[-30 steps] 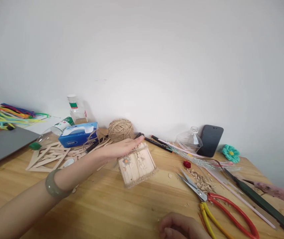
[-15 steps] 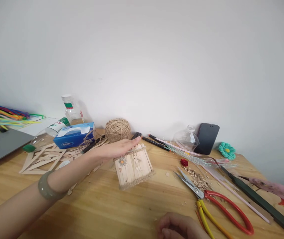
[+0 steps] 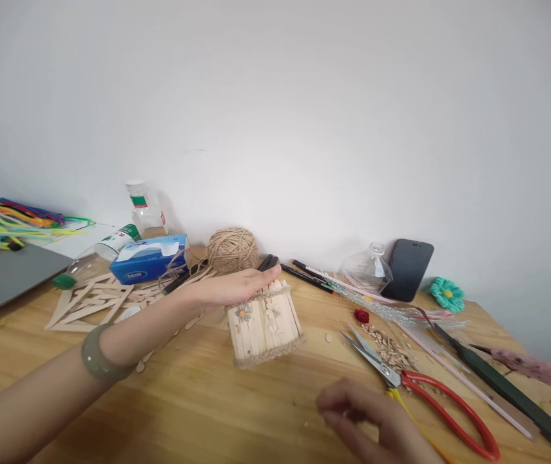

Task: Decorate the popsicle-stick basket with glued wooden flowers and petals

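Your pale wooden-stick piece (image 3: 257,336) carries 2 tan twine bands (image 3: 274,352) and an orange-centred grey flower (image 3: 243,313). From it, you have a tan twine ball (image 3: 233,250) at 11 o'clock, a blue-and-white box (image 3: 159,264) at 10 o'clock, a yellow-centred turquoise flower (image 3: 447,294) at 3 o'clock, and red-and-yellow-handled scissors (image 3: 389,375) at 4 o'clock.

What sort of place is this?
Probably a craft workspace, maybe at home: a wooden table by a plain wall. The ball of twine, red-handled scissors and flower-decorated wooden-stick piece point to handicrafts. Whether it's a home or a studio, I can't tell.
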The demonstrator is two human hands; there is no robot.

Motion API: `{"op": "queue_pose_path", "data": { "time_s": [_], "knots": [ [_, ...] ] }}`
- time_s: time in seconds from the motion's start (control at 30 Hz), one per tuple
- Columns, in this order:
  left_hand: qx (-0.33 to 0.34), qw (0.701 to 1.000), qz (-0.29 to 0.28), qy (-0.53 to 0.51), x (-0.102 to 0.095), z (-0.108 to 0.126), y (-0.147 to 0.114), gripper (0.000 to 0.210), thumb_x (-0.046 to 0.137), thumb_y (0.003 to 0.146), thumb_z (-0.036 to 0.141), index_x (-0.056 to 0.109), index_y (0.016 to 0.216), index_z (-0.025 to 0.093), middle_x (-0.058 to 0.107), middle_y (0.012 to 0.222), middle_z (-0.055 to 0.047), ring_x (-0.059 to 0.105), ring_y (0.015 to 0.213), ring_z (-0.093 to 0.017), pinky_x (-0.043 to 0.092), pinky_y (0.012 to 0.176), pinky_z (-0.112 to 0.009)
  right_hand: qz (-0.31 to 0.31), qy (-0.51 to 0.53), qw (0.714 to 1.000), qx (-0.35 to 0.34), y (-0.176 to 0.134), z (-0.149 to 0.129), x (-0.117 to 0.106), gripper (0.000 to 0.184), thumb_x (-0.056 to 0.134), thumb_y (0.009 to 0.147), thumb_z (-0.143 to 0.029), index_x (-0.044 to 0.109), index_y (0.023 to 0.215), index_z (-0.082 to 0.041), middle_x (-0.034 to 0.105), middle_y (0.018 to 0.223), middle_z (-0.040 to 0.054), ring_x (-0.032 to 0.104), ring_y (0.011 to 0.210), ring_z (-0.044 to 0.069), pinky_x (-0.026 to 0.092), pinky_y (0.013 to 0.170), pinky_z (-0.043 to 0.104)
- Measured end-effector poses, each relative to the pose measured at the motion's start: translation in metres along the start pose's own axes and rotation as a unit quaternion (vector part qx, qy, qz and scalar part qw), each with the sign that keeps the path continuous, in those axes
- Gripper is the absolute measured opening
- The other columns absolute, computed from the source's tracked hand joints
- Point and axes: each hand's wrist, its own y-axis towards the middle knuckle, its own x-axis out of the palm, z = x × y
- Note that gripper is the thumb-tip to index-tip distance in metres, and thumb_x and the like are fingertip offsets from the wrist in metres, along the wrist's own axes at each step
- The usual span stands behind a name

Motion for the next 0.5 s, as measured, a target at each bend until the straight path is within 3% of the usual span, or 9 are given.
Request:
{"op": "queue_pose_path", "data": {
  "time_s": [0.07,0.2,0.37,0.5],
  "knots": [
    [-0.002,1.0,0.007,0.012,0.001,0.001,0.001,0.061,0.039,0.075,0.071,0.069,0.088,0.02,0.07,0.1,-0.006,0.058,0.102,-0.025,0.043,0.085,-0.03,0.064,-0.06,0.993,-0.073,0.009,-0.019,-0.006,0.013,0.056,0.081,-0.034,0.063,0.077,-0.024,0.065,0.076,0.0025,0.057,0.07,0.018,0.046,0.065,0.028],
    [-0.004,1.0,0.001,0.002,0.005,0.005,0.002,0.065,0.037,0.075,0.072,0.068,0.096,0.02,0.069,0.109,-0.006,0.057,0.107,-0.026,0.042,0.088,-0.029,0.097,-0.115,0.973,-0.175,0.033,-0.043,-0.003,0.008,0.055,0.082,-0.024,0.063,0.084,-0.022,0.063,0.083,0.0032,0.058,0.071,0.017,0.046,0.065,0.028],
    [-0.024,0.997,0.073,0.019,0.006,0.0,0.004,0.07,0.046,0.07,0.071,0.062,0.114,0.018,0.051,0.135,-0.01,0.041,0.126,-0.03,0.038,0.095,-0.029,0.101,-0.142,0.963,-0.203,0.055,-0.038,0.009,0.013,0.056,0.083,-0.018,0.064,0.093,-0.02,0.059,0.087,0.0038,0.058,0.07,0.015,0.046,0.062,0.027],
    [-0.03,0.997,0.069,0.012,0.006,-0.004,0.005,0.077,0.045,0.07,0.072,0.055,0.123,0.016,0.041,0.143,-0.012,0.036,0.13,-0.03,0.032,0.101,-0.031,0.094,-0.144,0.966,-0.195,0.059,-0.035,0.012,0.014,0.059,0.081,-0.014,0.067,0.091,-0.019,0.059,0.087,0.004,0.057,0.071,0.015,0.044,0.063,0.028]
  ]
}}
